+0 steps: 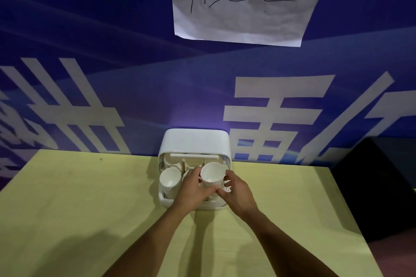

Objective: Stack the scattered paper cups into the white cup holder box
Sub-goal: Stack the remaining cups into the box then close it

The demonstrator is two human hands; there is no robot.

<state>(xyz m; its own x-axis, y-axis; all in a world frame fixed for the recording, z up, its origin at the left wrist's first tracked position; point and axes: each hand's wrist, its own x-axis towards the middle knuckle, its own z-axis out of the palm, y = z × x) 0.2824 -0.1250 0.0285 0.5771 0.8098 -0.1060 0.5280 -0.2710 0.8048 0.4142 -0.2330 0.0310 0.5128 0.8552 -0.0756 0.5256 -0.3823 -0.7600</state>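
Observation:
The white cup holder box stands at the far edge of the yellow-green table, its front open toward me. A stack of white paper cups leans in its left slot, mouth toward me. Both hands hold a second stack of paper cups over the right part of the box. My left hand grips it from the left and below. On its right side my right hand wraps around it. The lower part of this stack is hidden by my fingers.
A blue banner wall with large white characters rises right behind the box, with a handwritten white paper sheet taped high on it. A black object stands off the table's right edge.

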